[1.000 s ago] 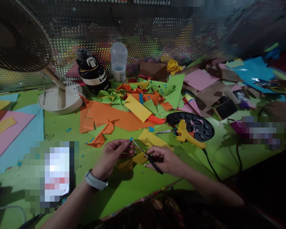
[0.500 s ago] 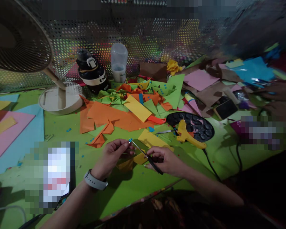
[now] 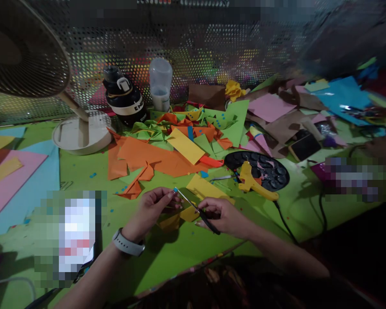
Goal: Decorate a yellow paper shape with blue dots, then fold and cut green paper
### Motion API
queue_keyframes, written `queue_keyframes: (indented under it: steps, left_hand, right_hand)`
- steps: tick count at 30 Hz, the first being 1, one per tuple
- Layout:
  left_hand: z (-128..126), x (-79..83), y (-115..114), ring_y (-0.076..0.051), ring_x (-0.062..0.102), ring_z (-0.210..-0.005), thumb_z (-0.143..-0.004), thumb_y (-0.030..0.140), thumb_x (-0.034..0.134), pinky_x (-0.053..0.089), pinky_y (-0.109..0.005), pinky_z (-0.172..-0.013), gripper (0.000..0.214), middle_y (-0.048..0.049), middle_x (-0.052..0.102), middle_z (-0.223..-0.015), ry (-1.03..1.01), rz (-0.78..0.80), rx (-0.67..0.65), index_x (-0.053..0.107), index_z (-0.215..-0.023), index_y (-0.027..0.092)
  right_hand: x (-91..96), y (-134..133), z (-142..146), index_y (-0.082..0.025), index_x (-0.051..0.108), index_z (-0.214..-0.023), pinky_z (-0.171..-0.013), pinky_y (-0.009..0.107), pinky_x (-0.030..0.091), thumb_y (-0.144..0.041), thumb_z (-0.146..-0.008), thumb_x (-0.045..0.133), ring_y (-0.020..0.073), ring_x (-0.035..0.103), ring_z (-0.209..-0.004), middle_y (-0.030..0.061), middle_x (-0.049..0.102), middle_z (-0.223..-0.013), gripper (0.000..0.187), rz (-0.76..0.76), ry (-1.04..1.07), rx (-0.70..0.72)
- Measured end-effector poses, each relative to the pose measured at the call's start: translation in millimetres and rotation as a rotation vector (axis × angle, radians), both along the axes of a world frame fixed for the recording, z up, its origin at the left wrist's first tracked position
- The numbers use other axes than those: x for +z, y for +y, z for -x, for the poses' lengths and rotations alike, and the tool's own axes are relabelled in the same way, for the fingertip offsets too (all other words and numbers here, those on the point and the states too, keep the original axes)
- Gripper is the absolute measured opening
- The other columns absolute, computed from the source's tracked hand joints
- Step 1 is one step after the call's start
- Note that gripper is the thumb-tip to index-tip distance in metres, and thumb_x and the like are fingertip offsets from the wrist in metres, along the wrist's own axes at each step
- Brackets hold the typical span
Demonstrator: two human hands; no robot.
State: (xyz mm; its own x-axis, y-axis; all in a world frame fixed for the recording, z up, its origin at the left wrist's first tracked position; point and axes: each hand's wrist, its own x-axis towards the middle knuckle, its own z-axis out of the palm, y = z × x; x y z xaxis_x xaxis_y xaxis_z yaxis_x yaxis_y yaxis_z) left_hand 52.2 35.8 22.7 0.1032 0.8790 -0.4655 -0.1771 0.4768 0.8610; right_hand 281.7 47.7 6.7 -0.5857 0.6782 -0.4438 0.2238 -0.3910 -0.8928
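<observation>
My left hand (image 3: pixel 159 201), with a pale watch strap at its wrist, pinches a tiny blue piece of paper (image 3: pixel 175 189) between thumb and fingertips. Wrapped around the handles of dark-handled scissors (image 3: pixel 207 220) is my right hand (image 3: pixel 223 216). The scissor blades point up and left and look nearly closed, their tips right at the blue piece. Under and behind the hands lie yellow paper pieces (image 3: pixel 206 188) and scattered blue bits. An orange paper scrap (image 3: pixel 137 184) lies just beyond my left hand.
A yellow glue gun (image 3: pixel 252 183) rests on a black round palette (image 3: pixel 231 159) to the right. A phone (image 3: pixel 79 236) lies at left, near a fan (image 3: pixel 82 143). Behind stand a black bottle (image 3: pixel 125 101) and a clear bottle (image 3: pixel 161 81). Another person's hand (image 3: pixel 382 150) is at far right.
The blue piece at the scissor tips has shifted slightly; my hands hold almost the same pose. At far right, the other person's hand has drawn back toward the edge of view.
</observation>
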Motion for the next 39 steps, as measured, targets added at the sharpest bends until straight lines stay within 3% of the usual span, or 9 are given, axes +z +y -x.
queue_keyframes:
  steps: [22,32,39]
  left_hand:
    - [-0.7,-7.0,-1.5,-0.012,0.069,-0.067,-0.078,0.043,0.073,0.058,-0.028,-0.073,0.028,-0.0028,0.073,-0.079,0.001,-0.040,-0.030,0.068,-0.083,0.015]
    - [-7.7,-0.4,-3.3,-0.014,0.070,-0.066,-0.069,0.050,0.078,0.058,-0.028,-0.071,0.038,-0.0045,0.074,-0.075,0.058,-0.013,0.051,0.068,-0.080,0.015]
    - [-12.2,-5.1,-7.1,-0.017,0.071,-0.069,-0.068,0.050,0.078,0.058,-0.030,-0.073,0.039,-0.0052,0.075,-0.075,0.079,-0.042,0.108,0.069,-0.080,0.015]
  right_hand:
    - [-0.9,-2.2,-6.1,-0.018,0.061,-0.094,-0.049,0.021,0.027,-0.035,-0.074,0.077,0.0076,0.040,-0.057,-0.0064,0.050,-0.064,0.031,-0.186,-0.080,0.089]
    - [-1.7,-1.4,-5.2,-0.019,0.062,-0.095,-0.047,0.021,0.023,-0.033,-0.074,0.077,0.0070,0.036,-0.055,-0.0079,0.045,-0.061,0.029,-0.264,-0.109,0.096]
    - [3.5,-2.4,-3.4,-0.019,0.064,-0.095,-0.047,0.021,0.021,-0.034,-0.075,0.076,0.0070,0.033,-0.054,-0.0081,0.042,-0.059,0.028,-0.341,-0.165,0.106]
